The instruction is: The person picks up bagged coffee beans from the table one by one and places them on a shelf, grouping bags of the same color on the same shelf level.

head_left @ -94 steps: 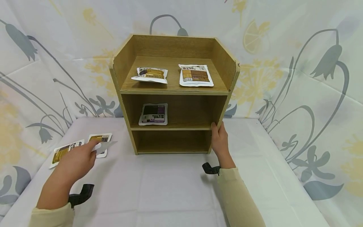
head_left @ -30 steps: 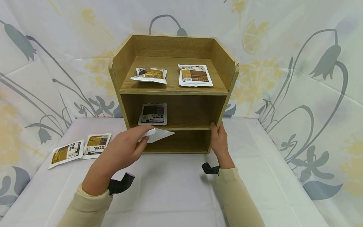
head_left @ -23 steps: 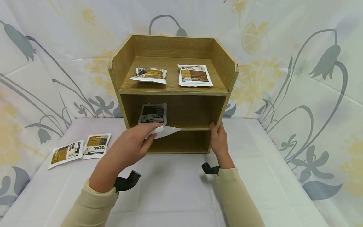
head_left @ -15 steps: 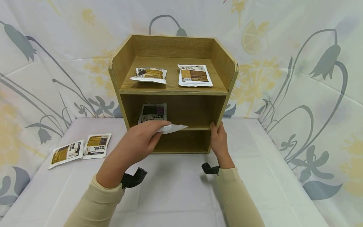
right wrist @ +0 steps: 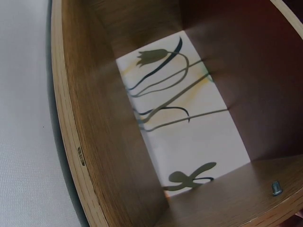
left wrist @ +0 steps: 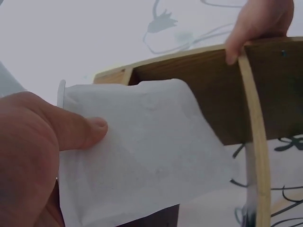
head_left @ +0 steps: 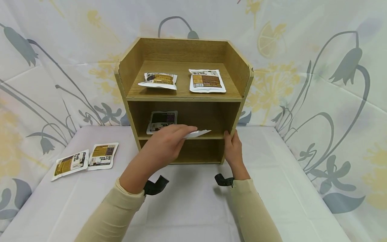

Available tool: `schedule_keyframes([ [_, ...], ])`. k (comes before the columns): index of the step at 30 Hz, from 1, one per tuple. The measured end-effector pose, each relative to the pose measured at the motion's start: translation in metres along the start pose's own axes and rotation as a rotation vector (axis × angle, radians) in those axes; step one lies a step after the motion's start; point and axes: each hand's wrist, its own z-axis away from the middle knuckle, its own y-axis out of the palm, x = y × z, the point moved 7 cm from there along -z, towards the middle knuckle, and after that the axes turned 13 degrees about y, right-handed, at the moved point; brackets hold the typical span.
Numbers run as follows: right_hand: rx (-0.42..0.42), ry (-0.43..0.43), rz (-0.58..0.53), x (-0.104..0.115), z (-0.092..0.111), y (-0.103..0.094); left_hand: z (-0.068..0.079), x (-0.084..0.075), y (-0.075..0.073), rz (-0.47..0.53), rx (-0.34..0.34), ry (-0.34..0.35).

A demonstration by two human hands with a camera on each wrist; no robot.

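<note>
Left hand (head_left: 167,141) pinches a white packet (head_left: 198,133), thumb on its blank underside in the left wrist view (left wrist: 137,151), and holds it flat at the front edge of the middle shelf (head_left: 208,135), right of centre. The packet's far corner pokes out past the fingers, over the shelf lip. Right hand (head_left: 233,148) grips the wooden shelf unit (head_left: 184,97) by its front right upright, fingers curled round the edge just where the middle shelf meets it; the left wrist view catches those fingertips (left wrist: 258,21) hooked over the board. The two hands sit near each other, with the packet's tip between them.

Further back on the same shelf, to the left, a purple-and-black packet (head_left: 162,121) lies flat, just behind the left hand. On the top shelf, a brown-labelled packet (head_left: 158,80) on the left and another (head_left: 207,80) on the right, apart from each other. The bottom compartment shows bare wood in the right wrist view. Out on the white-covered table (head_left: 187,201), well to the left of the unit, two more packets (head_left: 86,160) lie side by side, edges touching. Flower-print cloth (head_left: 317,67) hangs behind everything.
</note>
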Motion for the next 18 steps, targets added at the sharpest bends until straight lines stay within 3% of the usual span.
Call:
schedule_keyframes([
  [11,-0.008,0.008,0.01,-0.004,0.0,0.001,-0.017,-0.003,0.035,-0.181,0.12,0.032],
  [18,-0.012,-0.002,0.015,-0.001,-0.001,0.0,-0.022,-0.001,0.049,-0.25,0.131,0.06],
])
